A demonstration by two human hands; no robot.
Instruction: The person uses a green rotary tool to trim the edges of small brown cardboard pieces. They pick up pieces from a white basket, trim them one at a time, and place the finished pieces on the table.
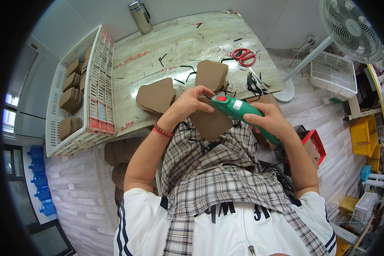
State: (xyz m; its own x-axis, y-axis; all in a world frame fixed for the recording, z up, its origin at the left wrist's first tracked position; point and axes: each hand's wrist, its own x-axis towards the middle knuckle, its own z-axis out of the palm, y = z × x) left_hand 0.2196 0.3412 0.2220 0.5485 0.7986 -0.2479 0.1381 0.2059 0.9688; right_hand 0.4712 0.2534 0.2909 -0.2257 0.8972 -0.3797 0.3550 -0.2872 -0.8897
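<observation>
My left hand (191,102) grips a brown flat piece with rounded corners (211,126) by its upper edge, over my lap. In my right hand (266,120) is a green hand-held power tool (237,107) with a red switch. Its tip points left and lies close to my left fingers and the piece's upper edge; the exact contact is hidden. On the table's near side lie a stack of similar brown pieces (155,94) and, farther off, a second stack (211,72). Red-handled scissors (244,56) rest toward the table's right edge.
A white plastic crate (100,79) with brown stacks stands at the table's left. Black and red scraps litter the pale table (175,38), with a steel flask (140,17) at its far edge. A standing fan (352,27) and a white basket (333,73) are at right.
</observation>
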